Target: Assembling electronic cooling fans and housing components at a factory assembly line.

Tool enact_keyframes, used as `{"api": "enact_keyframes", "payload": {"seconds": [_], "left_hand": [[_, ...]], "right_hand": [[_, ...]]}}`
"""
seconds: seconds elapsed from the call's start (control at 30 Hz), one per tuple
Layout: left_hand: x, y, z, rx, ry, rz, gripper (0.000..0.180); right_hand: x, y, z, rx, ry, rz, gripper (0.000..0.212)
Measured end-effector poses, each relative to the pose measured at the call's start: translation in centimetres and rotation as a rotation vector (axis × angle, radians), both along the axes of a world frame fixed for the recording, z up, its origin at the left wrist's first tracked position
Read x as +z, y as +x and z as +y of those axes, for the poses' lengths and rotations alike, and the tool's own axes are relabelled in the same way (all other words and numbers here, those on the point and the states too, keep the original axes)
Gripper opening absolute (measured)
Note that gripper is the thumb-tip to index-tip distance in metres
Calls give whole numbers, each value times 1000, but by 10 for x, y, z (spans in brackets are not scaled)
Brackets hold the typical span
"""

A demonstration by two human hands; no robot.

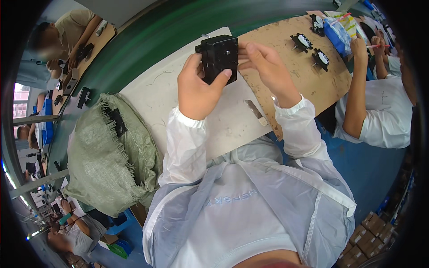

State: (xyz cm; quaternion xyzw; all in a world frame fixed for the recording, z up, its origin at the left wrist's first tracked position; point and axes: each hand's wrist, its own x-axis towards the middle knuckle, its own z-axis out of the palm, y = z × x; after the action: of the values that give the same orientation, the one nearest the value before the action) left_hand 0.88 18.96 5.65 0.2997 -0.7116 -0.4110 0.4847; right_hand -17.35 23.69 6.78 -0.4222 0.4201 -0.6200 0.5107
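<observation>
Both forearms, in thin white sleeves gathered at the wrist, reach forward from the body and angle slightly toward each other. The left hand grasps a black box, its thumb pressed flat on the lower part of the near face and its other fingers wrapped around the left side. The right hand stands just beside the box's right edge, thumb raised and fingers half bent, not closed around it; whether the fingertips touch it, I cannot tell.

The box is a dark, blocky casing with a small shiny screw-like spot high on the face and a small black projection at its upper left. It sits up and to the right of the left palm, between the two hands, held above the pale counter.

Right of the right hand lie black parts with white discs; left of the left hand bulges a green woven sack.
</observation>
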Motion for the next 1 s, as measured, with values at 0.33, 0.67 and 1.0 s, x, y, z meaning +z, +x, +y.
{"api": "enact_keyframes", "payload": {"seconds": [0.33, 0.67, 1.0], "left_hand": [[-5, 24, -15, -20, 282, 64, 47], [-47, 214, -54, 938, 348, -1288, 33], [-122, 284, -54, 987, 312, -1178, 32]], "right_hand": [[-21, -10, -68, 289, -159, 35, 34], [-40, -5, -152, 201, 79, 238, 33], [-31, 12, -161, 156, 117, 617, 35]]}}
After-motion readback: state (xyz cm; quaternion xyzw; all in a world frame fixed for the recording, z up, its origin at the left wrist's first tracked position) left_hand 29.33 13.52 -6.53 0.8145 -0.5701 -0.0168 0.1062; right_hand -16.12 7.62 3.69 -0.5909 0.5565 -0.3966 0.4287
